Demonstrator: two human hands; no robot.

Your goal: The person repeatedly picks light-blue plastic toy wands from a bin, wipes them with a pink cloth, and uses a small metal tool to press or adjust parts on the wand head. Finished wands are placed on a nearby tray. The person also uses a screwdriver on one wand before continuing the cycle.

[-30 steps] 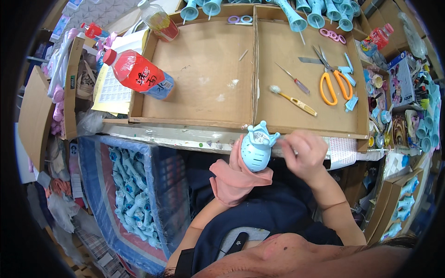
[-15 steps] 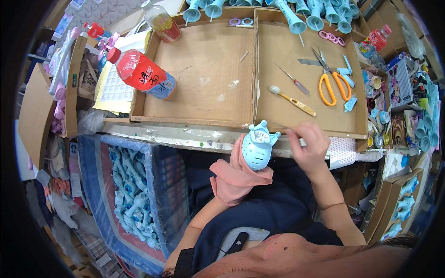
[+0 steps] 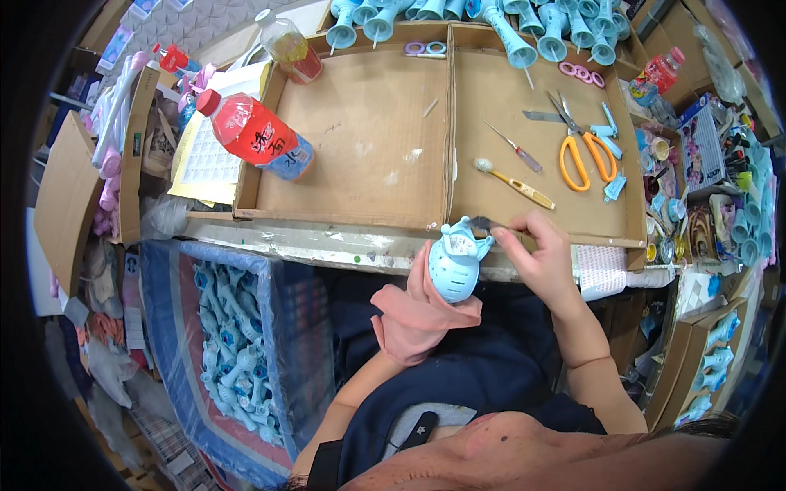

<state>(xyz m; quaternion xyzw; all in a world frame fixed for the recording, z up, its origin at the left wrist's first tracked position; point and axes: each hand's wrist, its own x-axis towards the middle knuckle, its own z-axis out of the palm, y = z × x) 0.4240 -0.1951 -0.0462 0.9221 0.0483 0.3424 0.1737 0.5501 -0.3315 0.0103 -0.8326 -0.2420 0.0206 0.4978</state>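
My left hand [image 3: 420, 272] is closed around a light-blue plastic toy piece [image 3: 455, 273] with a rounded, slotted body and a crown-like top. A pink cloth [image 3: 413, 323] wraps that hand and the lower part of the toy. From the right, my right hand [image 3: 542, 255] pinches a small dark-tipped tool [image 3: 481, 222] that looks like a thin brush. Its tip is at the crown's right-hand points; whether it touches them I cannot tell. Most of the tool's handle is hidden by my fingers.
A cardboard tray [image 3: 352, 147] holds orange-handled scissors [image 3: 585, 155], a screwdriver [image 3: 516, 149] and a toothbrush [image 3: 517, 184]. A red-labelled bottle [image 3: 258, 135] leans at its left. Blue toy parts fill a plastic-lined bin [image 3: 304, 360]; blue cones [image 3: 520, 45] line the back.
My right hand has moved slightly left and down, and the dark tip has come to the toy's crown. My left hand and the toy have barely moved.
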